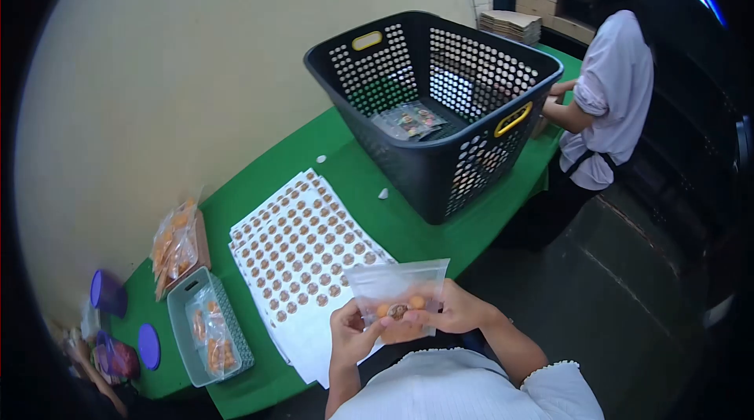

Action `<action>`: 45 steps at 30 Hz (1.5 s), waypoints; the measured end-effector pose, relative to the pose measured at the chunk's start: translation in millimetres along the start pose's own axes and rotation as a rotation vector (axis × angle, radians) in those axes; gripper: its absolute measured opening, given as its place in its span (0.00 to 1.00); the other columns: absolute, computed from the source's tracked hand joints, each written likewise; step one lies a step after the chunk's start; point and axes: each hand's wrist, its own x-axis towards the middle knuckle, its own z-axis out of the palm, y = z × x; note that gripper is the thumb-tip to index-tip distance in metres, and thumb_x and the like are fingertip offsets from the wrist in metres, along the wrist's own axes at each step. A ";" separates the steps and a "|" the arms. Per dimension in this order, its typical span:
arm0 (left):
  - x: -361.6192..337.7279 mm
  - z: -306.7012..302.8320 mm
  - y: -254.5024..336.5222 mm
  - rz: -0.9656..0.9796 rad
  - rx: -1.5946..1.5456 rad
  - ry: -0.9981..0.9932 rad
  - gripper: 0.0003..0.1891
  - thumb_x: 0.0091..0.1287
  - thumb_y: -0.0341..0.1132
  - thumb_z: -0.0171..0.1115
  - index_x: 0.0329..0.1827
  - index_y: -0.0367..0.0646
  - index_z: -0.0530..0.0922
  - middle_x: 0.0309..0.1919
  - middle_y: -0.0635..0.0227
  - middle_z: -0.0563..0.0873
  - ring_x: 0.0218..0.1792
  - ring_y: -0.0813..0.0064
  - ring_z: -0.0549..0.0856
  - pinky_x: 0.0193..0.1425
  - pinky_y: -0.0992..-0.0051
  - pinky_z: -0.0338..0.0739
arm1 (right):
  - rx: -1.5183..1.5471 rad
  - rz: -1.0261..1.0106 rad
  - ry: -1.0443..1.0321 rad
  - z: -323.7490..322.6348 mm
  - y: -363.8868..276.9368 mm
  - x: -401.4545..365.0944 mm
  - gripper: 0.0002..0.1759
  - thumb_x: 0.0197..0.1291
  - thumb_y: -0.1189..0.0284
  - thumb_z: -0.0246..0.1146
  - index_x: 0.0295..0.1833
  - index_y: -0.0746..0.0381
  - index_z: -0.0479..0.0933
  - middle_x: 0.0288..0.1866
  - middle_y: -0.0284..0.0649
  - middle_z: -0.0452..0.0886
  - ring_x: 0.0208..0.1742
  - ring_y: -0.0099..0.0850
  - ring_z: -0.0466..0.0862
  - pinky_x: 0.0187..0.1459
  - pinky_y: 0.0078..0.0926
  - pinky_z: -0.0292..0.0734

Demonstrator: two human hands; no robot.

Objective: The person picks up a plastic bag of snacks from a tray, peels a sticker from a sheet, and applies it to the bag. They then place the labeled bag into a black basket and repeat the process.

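Note:
Between my two hands is a clear plastic pouch (399,283) with round orange snacks in its lower part. A small round brown sticker (397,312) sits on the pouch's front. My left hand (353,334) grips the pouch's left side, its thumb near the sticker. My right hand (459,308) holds the right side, with the thumb close to the sticker's right edge. Under and beyond the pouch lie white sticker sheets (302,243) with rows of round brown stickers. Fingers behind the pouch are partly hidden.
A black basket (440,184) holding several packets stands on the green table (275,153). Left are a grey basket (236,345) with snack pouches, a box of pouches (179,243) and a purple lid (149,345). A co-worker (616,98) stands at right; another person's arm (102,381) shows lower left.

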 end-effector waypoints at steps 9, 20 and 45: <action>49.5 29.3 13.1 0.157 -0.059 0.262 0.14 0.55 0.35 0.60 0.38 0.37 0.68 0.30 0.64 0.75 0.25 0.76 0.78 0.23 0.80 0.74 | 0.121 -0.257 0.396 -109.2 -52.6 -3.9 0.18 0.50 0.67 0.62 0.45 0.66 0.72 0.36 0.39 0.79 0.34 0.27 0.78 0.37 0.25 0.75; 177.2 95.6 1.6 0.717 0.447 0.574 0.22 0.64 0.53 0.38 0.39 0.43 0.70 0.38 0.58 0.73 0.49 0.62 0.70 0.58 0.62 0.58 | -0.581 -0.148 0.083 -302.3 -121.9 195.1 0.17 0.54 0.67 0.58 0.44 0.67 0.70 0.37 0.39 0.76 0.39 0.27 0.77 0.41 0.21 0.72; 204.2 110.9 -9.2 0.801 0.643 0.612 0.17 0.58 0.46 0.46 0.15 0.48 0.72 0.19 0.72 0.73 0.38 0.67 0.77 0.59 0.50 0.45 | -1.025 1.146 -0.955 -283.9 179.8 274.6 0.35 0.51 0.48 0.56 0.32 0.77 0.72 0.28 0.50 0.79 0.26 0.34 0.82 0.29 0.24 0.81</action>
